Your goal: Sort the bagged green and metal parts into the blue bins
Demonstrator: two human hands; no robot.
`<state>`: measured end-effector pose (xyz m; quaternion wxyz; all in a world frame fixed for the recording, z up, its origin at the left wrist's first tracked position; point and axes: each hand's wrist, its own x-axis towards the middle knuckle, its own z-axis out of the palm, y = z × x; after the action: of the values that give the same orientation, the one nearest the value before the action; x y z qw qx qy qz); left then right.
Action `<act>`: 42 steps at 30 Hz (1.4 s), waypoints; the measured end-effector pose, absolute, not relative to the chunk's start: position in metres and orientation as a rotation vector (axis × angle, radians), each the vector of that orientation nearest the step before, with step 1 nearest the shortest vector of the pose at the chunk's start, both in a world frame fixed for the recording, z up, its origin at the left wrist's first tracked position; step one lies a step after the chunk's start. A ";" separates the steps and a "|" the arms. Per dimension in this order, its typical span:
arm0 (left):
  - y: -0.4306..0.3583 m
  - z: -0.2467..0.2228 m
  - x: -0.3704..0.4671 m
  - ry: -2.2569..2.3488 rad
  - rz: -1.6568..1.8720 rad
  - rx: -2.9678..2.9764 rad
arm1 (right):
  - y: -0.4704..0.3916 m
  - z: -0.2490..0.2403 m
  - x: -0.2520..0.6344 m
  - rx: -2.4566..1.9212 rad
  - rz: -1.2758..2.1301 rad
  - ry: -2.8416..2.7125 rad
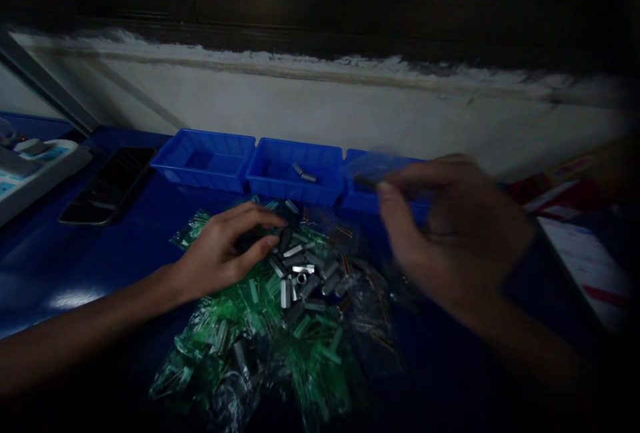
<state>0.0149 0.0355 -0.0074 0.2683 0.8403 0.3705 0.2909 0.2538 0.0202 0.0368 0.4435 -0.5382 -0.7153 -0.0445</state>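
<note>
My left hand point(227, 246) reaches over the heap, thumb and fingers apart, with nothing plainly between them. Under its fingertips lie silver hexagonal metal standoffs point(310, 283). Around them are clear bags with green pieces point(315, 359) and clear bags with thin brass-coloured pieces point(375, 313). My right hand point(445, 219), blurred by motion, pinches a small clear plastic bag point(373, 165) with something dark in it. That hand is above the right blue bin point(353, 201), hiding much of it. Two small metal pieces point(304, 173) lie in the middle blue bin point(295, 189).
The left blue bin point(203, 176) stands beside the middle one, along the wall point(250, 99). A black phone point(107, 186) lies on the blue table point(145, 226). At far left is a white device point(40, 166); at right, a white and red packet point(585, 266).
</note>
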 end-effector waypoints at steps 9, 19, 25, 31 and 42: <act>0.034 -0.014 0.013 0.831 0.630 2.510 | -0.013 -0.011 0.309 -1.629 -0.362 -2.028; 0.033 -0.015 0.013 0.826 0.661 2.503 | -0.022 -0.018 0.316 -1.740 0.261 -2.211; 0.035 -0.011 0.016 0.779 0.664 2.508 | -0.016 -0.011 0.307 -1.719 0.175 -1.979; 0.035 0.010 0.040 0.622 0.571 2.408 | -0.013 0.006 0.297 -1.636 -0.097 -1.924; 0.031 0.024 0.090 0.598 0.449 1.027 | -0.041 0.028 0.229 -1.111 -0.159 -1.877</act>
<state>0.0902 0.0309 0.0237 0.8050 0.4795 0.2793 0.2099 0.2286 -0.0406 0.0279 0.4593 -0.4511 -0.7625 -0.0646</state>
